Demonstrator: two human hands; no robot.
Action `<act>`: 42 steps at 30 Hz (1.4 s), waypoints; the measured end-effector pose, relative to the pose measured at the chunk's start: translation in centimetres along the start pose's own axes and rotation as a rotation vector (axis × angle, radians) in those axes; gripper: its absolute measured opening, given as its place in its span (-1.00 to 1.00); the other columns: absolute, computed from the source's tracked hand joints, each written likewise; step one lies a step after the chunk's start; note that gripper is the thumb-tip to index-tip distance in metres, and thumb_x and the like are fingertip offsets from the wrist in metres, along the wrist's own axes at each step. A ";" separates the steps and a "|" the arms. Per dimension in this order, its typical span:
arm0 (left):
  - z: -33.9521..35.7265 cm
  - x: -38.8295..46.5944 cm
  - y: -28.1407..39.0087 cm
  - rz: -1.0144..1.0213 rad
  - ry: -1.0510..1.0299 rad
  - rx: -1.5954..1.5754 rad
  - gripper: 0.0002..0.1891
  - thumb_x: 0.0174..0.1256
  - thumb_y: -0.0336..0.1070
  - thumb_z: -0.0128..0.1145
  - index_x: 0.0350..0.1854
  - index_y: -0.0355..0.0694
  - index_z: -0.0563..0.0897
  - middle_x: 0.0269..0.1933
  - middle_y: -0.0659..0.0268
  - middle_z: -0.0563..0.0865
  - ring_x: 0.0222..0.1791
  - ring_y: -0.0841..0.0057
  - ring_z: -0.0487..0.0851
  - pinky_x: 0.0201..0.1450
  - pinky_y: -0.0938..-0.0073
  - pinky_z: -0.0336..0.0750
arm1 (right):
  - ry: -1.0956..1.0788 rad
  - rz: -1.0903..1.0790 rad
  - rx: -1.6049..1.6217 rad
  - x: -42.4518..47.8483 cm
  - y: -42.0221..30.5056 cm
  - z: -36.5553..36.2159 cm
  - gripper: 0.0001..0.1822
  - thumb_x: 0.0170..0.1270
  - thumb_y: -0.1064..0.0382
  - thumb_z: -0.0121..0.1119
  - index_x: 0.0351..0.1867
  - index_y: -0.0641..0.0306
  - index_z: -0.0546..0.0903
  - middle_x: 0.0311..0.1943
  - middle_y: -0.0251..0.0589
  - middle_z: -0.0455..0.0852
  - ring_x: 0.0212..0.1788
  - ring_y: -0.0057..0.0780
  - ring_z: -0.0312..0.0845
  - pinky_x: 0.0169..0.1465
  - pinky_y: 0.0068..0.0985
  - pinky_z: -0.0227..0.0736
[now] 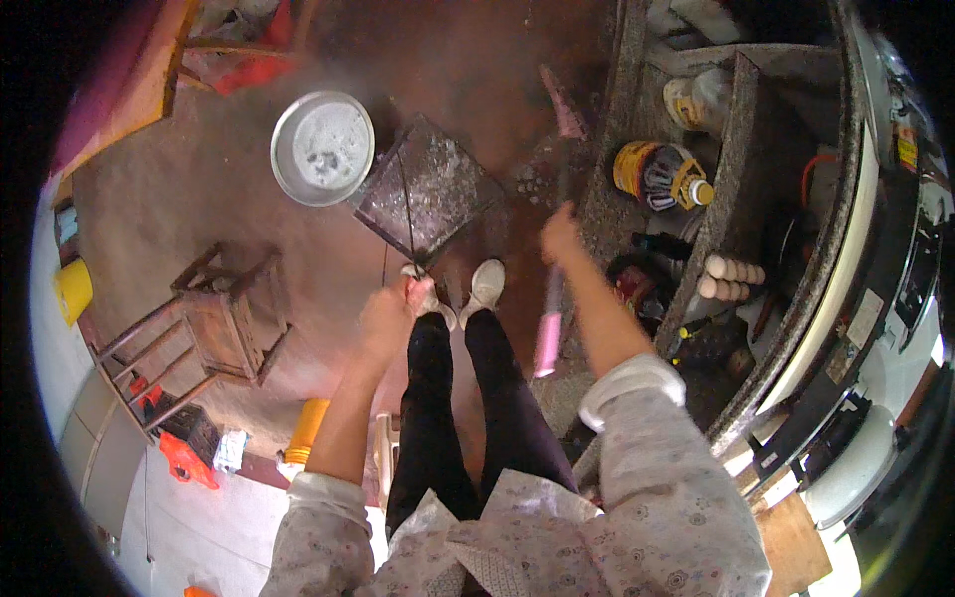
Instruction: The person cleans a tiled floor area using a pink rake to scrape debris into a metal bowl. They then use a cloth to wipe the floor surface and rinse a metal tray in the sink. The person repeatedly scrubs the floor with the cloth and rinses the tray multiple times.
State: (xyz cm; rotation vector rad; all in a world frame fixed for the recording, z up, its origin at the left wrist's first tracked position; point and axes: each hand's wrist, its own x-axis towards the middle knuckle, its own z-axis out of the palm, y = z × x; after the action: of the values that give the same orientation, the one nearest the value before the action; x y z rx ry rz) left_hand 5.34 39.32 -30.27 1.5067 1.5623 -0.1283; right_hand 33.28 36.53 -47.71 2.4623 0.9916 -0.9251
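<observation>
My left hand (pixel 386 321) is closed around the pink grip (pixel 420 295) of a long-handled dustpan. The dark, square pan (pixel 427 186) is on the floor ahead of my shoes, with pale debris scattered across it. My right hand (pixel 561 235) grips the shaft of a broom, blurred as if moving. Its pink lower handle end (pixel 549 345) points back toward me, and its pinkish head (pixel 565 108) is at the far end. Small pale bits (pixel 531 181) lie on the floor between the pan and the broom.
A round metal basin (pixel 283 160) stands left of the pan. A wooden chair (pixel 224 328) is at left. On the right, stone shelving (pixel 735 127) holds an oil bottle (pixel 660 177) and several eggs (pixel 733 277). A yellow bucket (pixel 307 429) sits behind my left arm.
</observation>
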 end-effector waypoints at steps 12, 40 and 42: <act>0.1 -2.6 -3.1 -0.140 0.262 0.017 -0.61 0.05 0.02 0.00 -0.66 -0.25 0.48 -0.66 0.08 0.52 -0.58 0.12 0.51 -0.54 0.24 0.36 | -0.384 -0.443 0.039 -14.9 3.3 -10.5 -0.55 0.16 0.22 -0.14 0.13 0.11 0.21 -0.51 -0.01 0.53 -0.65 -0.33 0.46 -0.58 -0.41 0.37; 2.0 -16.4 -16.2 -0.067 0.260 0.092 -0.64 0.00 -0.05 0.10 -0.76 -0.22 0.42 -0.77 0.20 0.46 -0.74 0.22 0.45 -0.68 0.32 0.32 | -0.309 -0.041 0.239 -9.0 6.2 -8.7 -0.51 0.20 0.28 -0.20 0.19 0.15 0.08 -0.65 -0.12 0.45 -0.62 -0.27 0.36 -0.60 -0.28 0.27; 2.8 -15.9 -15.5 -0.032 0.224 0.151 -0.63 -0.01 -0.03 0.11 -0.75 -0.21 0.42 -0.76 0.21 0.47 -0.72 0.22 0.47 -0.67 0.30 0.33 | -0.309 -0.090 0.341 -6.6 5.4 -5.8 -0.68 -0.02 0.32 -0.04 -0.15 0.24 0.36 -0.57 -0.09 0.51 -0.49 -0.25 0.44 -0.43 -0.26 0.33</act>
State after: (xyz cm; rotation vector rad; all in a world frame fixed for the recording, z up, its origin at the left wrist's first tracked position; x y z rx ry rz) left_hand -9.01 22.16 -29.19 1.6602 1.7883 -0.1005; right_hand 36.08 32.44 -38.64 2.4405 0.9022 -1.5630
